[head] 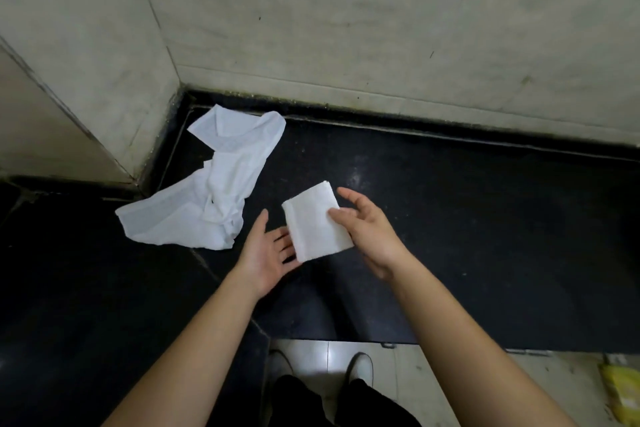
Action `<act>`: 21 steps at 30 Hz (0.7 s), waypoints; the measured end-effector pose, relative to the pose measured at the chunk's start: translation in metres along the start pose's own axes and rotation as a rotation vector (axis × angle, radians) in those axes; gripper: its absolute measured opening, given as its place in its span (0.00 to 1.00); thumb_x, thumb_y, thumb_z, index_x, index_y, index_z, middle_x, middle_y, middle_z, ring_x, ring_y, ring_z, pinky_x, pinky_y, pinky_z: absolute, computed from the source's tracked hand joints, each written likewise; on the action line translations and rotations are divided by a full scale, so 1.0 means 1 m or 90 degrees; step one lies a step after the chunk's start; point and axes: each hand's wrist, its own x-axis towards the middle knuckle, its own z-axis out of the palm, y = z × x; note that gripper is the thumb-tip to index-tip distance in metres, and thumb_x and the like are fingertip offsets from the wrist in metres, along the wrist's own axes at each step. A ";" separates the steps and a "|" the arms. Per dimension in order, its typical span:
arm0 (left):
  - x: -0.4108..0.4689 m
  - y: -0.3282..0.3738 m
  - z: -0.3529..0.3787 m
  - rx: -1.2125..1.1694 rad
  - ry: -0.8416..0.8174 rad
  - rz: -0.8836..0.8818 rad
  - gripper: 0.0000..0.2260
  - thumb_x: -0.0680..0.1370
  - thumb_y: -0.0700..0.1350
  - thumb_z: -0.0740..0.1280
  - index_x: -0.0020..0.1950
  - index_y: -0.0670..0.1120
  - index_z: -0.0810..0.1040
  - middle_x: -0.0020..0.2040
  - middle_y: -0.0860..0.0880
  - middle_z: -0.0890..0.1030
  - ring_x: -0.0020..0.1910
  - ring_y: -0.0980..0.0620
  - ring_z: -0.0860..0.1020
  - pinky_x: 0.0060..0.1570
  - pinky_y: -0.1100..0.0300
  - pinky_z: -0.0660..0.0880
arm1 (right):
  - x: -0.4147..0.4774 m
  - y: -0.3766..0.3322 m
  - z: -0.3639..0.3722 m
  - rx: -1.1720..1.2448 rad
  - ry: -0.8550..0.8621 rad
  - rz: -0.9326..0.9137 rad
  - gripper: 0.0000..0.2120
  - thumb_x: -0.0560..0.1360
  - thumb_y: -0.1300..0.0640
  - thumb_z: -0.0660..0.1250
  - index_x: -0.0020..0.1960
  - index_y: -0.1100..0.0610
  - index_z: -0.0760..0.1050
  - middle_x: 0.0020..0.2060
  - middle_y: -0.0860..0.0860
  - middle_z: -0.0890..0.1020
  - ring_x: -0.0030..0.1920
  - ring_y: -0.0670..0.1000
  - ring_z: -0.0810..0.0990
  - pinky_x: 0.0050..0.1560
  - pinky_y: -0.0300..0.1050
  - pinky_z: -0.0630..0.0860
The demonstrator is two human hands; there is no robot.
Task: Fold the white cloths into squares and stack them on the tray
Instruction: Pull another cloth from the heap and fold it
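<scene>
White folded cloth [317, 222], a neat rectangle, is held just above the black stone counter [485, 236], between both hands. At its right edge the right hand [370, 232] pinches it, thumb on top and the other fingers mostly straight. Palm up and spread, the left hand [265, 255] has its fingertips tucked under the cloth's lower left corner. Loose crumpled cloths [207, 191] lie on the counter to the left, near the corner of the tiled wall [311, 10].

The tabletop [467, 218] is a dark, glossy black stone slab set into a corner of pale tiled walls [346, 10]. Unfolded, crumpled white cloths [207, 198] lie in a loose heap on its left part, near that corner.
</scene>
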 end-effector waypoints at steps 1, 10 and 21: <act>-0.006 0.000 0.009 -0.017 -0.030 -0.013 0.34 0.79 0.68 0.56 0.69 0.42 0.74 0.63 0.39 0.81 0.63 0.39 0.79 0.68 0.40 0.71 | -0.005 0.001 -0.006 0.022 0.010 0.009 0.22 0.78 0.56 0.70 0.71 0.47 0.70 0.54 0.50 0.85 0.57 0.52 0.83 0.59 0.49 0.79; -0.059 -0.037 0.089 0.046 -0.087 -0.026 0.27 0.80 0.60 0.61 0.65 0.39 0.78 0.59 0.38 0.83 0.60 0.37 0.81 0.68 0.41 0.70 | -0.073 0.037 -0.075 0.181 0.174 0.063 0.21 0.77 0.58 0.69 0.70 0.51 0.74 0.60 0.51 0.82 0.59 0.52 0.81 0.55 0.48 0.79; -0.146 -0.156 0.238 0.338 -0.228 0.115 0.13 0.78 0.54 0.66 0.58 0.48 0.78 0.53 0.45 0.86 0.56 0.39 0.83 0.61 0.38 0.75 | -0.209 0.047 -0.248 0.308 0.281 -0.072 0.16 0.78 0.55 0.65 0.65 0.48 0.75 0.47 0.49 0.87 0.52 0.53 0.84 0.57 0.53 0.79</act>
